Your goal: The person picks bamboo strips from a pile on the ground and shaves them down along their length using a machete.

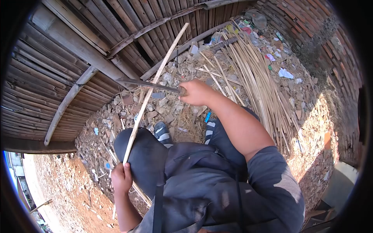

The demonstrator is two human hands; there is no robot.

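Long grey metal blade point(166, 87): right hand point(195, 93), fingers gripping it; could skid if misangled.
Long pale wooden strip point(144, 108): left hand point(121, 178), fingers closed round it; could twist if slackened.

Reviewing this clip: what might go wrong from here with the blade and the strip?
1. The long knife in the right hand crosses the bamboo strip beyond the left knee; a slip along the strip might bring the blade toward that knee.
2. The left hand grips the strip bare, so a sharp edge or splinter could cut it.
3. Loose rubble surrounds the sandals, so footing may be unsteady.
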